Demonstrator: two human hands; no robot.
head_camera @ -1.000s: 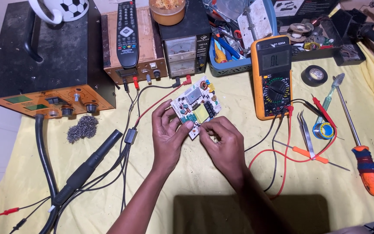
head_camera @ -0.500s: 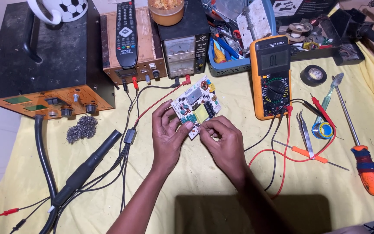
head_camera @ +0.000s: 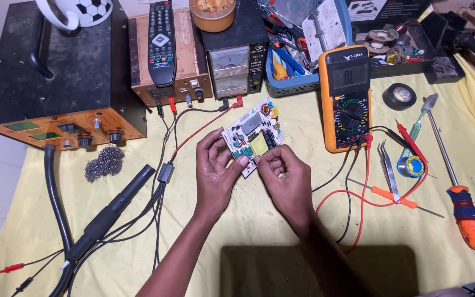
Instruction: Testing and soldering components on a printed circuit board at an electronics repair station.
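While both hands pinch a circuit board — left hand, right hand — blue basket holds tools.

The hands cover the circuit board's near corner; the mug is cut off by the top edge

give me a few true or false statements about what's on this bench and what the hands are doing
1. Both hands hold the circuit board. True: the left hand and right hand grip it.
2. The multimeter lies left of the board. False: it lies to the right.
3. A remote control rests on the wooden box. True.
4. The orange-handled screwdriver is in the right hand. False: it lies on the yellow cloth.
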